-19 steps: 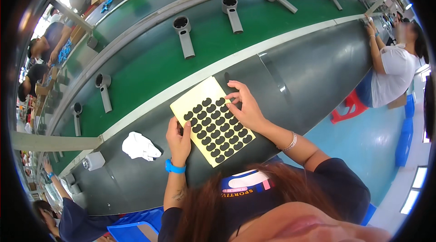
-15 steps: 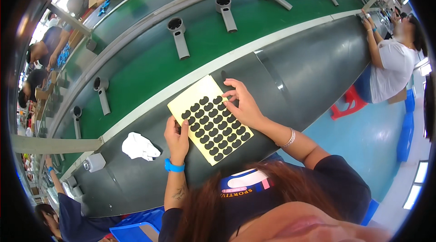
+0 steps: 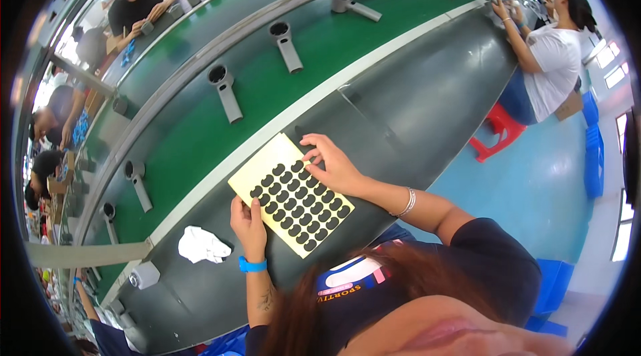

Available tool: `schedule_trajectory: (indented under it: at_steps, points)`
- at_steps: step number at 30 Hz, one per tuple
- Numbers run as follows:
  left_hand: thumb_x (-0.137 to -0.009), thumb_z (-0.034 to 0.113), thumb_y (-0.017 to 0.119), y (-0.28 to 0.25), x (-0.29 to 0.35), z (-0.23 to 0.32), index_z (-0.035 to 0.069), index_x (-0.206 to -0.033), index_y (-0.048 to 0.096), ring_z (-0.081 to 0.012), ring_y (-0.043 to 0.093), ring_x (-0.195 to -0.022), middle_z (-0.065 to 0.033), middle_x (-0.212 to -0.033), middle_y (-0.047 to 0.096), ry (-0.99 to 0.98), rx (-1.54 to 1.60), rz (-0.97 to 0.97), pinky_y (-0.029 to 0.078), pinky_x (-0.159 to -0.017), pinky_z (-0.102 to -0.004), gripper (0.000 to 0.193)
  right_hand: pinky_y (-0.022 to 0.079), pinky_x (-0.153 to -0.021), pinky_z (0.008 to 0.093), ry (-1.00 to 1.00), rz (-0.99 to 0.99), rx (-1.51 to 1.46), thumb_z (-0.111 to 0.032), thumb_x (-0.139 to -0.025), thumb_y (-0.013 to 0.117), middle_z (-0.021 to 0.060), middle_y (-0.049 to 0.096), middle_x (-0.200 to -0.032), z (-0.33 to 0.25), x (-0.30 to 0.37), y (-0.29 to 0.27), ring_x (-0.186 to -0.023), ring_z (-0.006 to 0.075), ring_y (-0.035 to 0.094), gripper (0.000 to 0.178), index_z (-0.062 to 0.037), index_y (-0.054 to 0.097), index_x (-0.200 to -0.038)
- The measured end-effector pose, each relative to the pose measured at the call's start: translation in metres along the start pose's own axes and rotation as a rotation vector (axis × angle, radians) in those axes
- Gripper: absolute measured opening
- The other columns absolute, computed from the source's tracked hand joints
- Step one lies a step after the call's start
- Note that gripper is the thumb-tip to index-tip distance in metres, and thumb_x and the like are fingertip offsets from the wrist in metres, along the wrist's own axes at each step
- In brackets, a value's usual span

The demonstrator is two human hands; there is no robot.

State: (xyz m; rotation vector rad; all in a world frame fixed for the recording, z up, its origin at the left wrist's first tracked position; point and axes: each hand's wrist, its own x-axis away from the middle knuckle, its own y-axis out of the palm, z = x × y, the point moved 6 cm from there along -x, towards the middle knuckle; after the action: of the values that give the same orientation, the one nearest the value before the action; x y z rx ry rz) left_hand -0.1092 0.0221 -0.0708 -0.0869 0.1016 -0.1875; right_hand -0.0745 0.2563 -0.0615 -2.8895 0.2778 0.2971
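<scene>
A pale yellow sheet (image 3: 257,163) with rows of black, notched oval stickers lies tilted on the dark worktop in front of me. My left hand (image 3: 250,226) grips its left edge, thumb on top beside a sticker and the other fingers partly hidden. At the upper right edge, my right hand (image 3: 334,167) has its thumb and bent fingers closed on the sheet beside the top row. Whether a sticker is lifted between those fingertips is too small to make out. Left of the sheet lies a crumpled white cloth (image 3: 203,245).
Grey long-handled casings (image 3: 225,95) stand spaced along the green belt (image 3: 183,135) beyond a pale rail (image 3: 267,125). A grey-white block (image 3: 143,276) sits at the left. A metal post (image 3: 90,252) crosses there. Co-workers (image 3: 551,55) sit right and across; a red stool (image 3: 497,130) is at right.
The whole view has shifted, so the sheet and both hands appear lower and farther left. The casings on the belt have shifted left and nearer. Both hands keep their places at the sheet.
</scene>
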Motion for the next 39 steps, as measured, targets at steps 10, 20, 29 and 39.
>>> schedule_trajectory:
  at_steps: [10, 20, 29, 39]
  points:
    - [-0.092, -0.003, 0.05, -0.005, 0.0, -0.003, -0.007, -0.124, 0.048, -0.0166, 0.056, -0.104, -0.0093, -0.119, 0.05, 0.09, -0.089, 0.018, 0.045, -0.09, -0.0275, 0.033, 0.05, -0.077, 0.0271, 0.023, -0.025, -0.063, 0.007, -0.081, 0.057, 0.0133, 0.043, -0.126, 0.004, 0.001, 0.002, -0.096, 0.0181, 0.061, 0.045, -0.0021, 0.043, -0.123]
    - [-0.089, -0.006, 0.053, -0.002, -0.008, 0.0, -0.006, -0.124, 0.047, -0.0151, 0.059, -0.1, -0.008, -0.116, 0.049, 0.102, -0.094, 0.012, 0.048, -0.081, -0.0245, 0.036, 0.05, -0.077, 0.0245, 0.016, -0.006, 0.069, 0.008, -0.082, 0.058, 0.0117, 0.046, -0.128, -0.001, -0.006, 0.001, -0.092, 0.0139, 0.061, 0.039, 0.002, 0.047, -0.118]
    - [-0.09, -0.003, 0.052, -0.01, -0.002, -0.013, -0.006, -0.126, 0.049, -0.019, 0.052, -0.112, -0.0116, -0.127, 0.044, 0.099, -0.069, 0.043, 0.042, -0.095, -0.0294, 0.037, 0.05, -0.075, 0.0269, 0.037, 0.04, -0.008, 0.005, -0.082, 0.058, 0.0113, 0.049, -0.116, 0.006, 0.0, 0.0, -0.093, 0.0164, 0.062, 0.042, -0.0007, 0.044, -0.122]
    - [-0.083, 0.002, 0.057, 0.035, 0.016, 0.091, -0.002, -0.131, 0.042, -0.0357, 0.029, -0.133, -0.0217, -0.142, 0.031, 0.536, -0.41, 0.059, 0.024, -0.108, -0.0457, 0.05, 0.051, -0.079, 0.0292, 0.023, 0.029, -0.03, 0.003, -0.083, 0.057, 0.0141, 0.042, -0.12, -0.004, -0.003, -0.004, -0.094, 0.019, 0.06, 0.041, -0.0007, 0.041, -0.121]
